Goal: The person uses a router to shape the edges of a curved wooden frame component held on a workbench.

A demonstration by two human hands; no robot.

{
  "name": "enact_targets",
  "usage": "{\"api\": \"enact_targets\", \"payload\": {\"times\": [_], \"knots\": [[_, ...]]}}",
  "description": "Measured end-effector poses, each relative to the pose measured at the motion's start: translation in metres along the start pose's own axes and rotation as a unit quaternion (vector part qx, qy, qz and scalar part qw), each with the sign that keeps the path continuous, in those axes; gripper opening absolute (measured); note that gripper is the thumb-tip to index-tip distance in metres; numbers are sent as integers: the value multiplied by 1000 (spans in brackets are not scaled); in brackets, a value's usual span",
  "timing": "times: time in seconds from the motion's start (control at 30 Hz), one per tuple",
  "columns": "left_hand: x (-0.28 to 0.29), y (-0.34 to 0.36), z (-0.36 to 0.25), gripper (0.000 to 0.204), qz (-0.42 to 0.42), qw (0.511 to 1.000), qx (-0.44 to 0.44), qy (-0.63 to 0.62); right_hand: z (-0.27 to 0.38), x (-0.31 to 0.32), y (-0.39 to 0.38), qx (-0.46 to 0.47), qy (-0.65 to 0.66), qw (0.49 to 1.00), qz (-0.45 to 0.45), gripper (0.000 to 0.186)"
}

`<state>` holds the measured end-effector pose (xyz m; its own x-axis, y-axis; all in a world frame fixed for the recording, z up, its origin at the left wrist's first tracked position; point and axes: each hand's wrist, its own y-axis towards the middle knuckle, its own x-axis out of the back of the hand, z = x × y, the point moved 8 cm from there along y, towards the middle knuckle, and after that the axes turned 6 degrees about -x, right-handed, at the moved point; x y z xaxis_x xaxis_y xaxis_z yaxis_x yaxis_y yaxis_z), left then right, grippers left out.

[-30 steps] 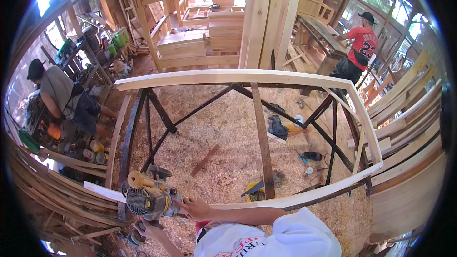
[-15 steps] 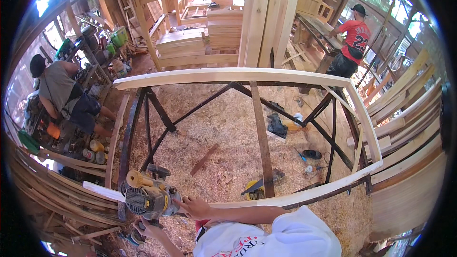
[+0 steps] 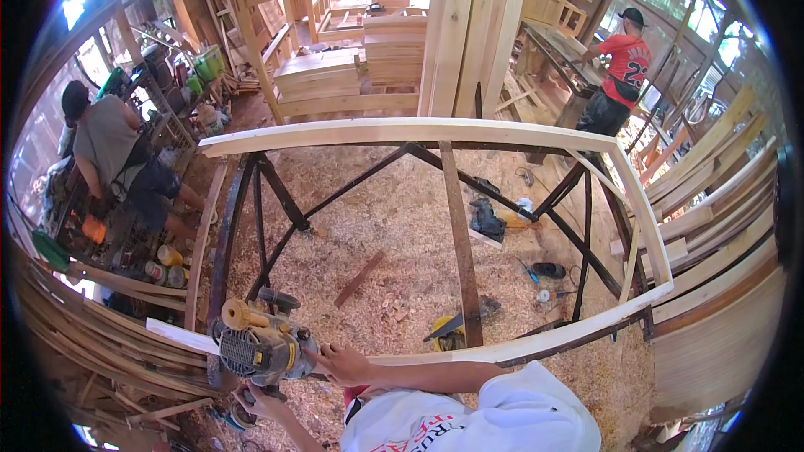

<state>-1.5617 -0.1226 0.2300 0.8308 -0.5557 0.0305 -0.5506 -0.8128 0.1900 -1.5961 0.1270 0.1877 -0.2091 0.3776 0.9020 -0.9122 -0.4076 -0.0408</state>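
A grey and yellow router (image 3: 264,350) sits on the near wooden rail (image 3: 536,336) of a large frame, at my lower left. My left hand (image 3: 261,404) is closed around the knob-like handle on its near side, partly hidden beneath the fingers. My right hand (image 3: 339,364) reaches in from the right, its fingers bent against the right side of the router body. The router's base and bit are hidden from view. A pale strip of wood (image 3: 180,336) juts out left of the router.
Dark metal braces (image 3: 335,186) and a brown crossbar (image 3: 459,234) stand inside the frame. Shavings cover the floor, with a handsaw (image 3: 456,325) and a black bag (image 3: 486,219). Boards (image 3: 712,243) are stacked at right. One person (image 3: 121,151) works at left, another (image 3: 620,67) at far right.
My hands and the router stay almost in place. The person at left has shifted slightly to the right, and the one at far right has moved a little.
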Motion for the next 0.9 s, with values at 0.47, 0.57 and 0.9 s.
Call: {"api": "enact_targets", "payload": {"times": [0.47,0.57,0.9], "knots": [[5,7,18,46,12,1000,-1,-23,1,-4,1,3,-16,1000,-6,100],[0,0,7,44,-19,999,0,-26,0,-3,0,7,-23,1000,-16,100],[-7,-7,-16,37,-11,999,15,-31,1,5,-1,2,12,1000,-20,99]]}}
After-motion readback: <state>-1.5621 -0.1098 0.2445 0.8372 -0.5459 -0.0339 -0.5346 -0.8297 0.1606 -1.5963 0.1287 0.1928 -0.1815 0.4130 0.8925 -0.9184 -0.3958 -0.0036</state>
